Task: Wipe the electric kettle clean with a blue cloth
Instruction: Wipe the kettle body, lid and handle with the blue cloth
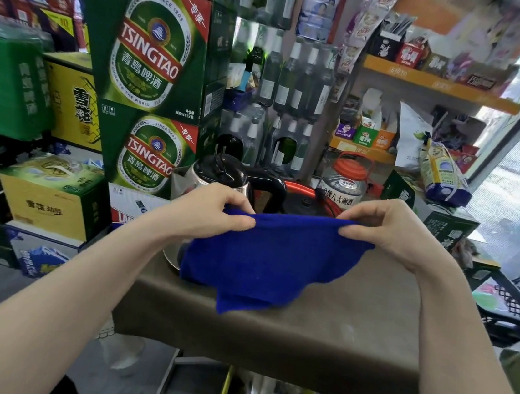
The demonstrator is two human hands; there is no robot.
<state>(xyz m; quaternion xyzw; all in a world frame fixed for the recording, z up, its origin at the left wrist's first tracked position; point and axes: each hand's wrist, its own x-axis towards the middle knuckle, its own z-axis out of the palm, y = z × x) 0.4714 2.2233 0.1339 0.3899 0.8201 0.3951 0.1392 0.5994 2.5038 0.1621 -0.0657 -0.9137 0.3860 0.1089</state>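
Stacked green beer cartons [154, 85] and shelves of bottles and snacks crowd behind a brown-covered bench [350, 332]. The left hand [217, 211] and the right hand [392, 232] each pinch the top edge of a blue cloth [264, 259], stretching it between them above the bench so that its lower part hangs toward the surface. The electric kettle [218, 175], steel-bodied with a black lid and handle, stands on the bench just behind the cloth, its lower half hidden by the fabric and the left hand.
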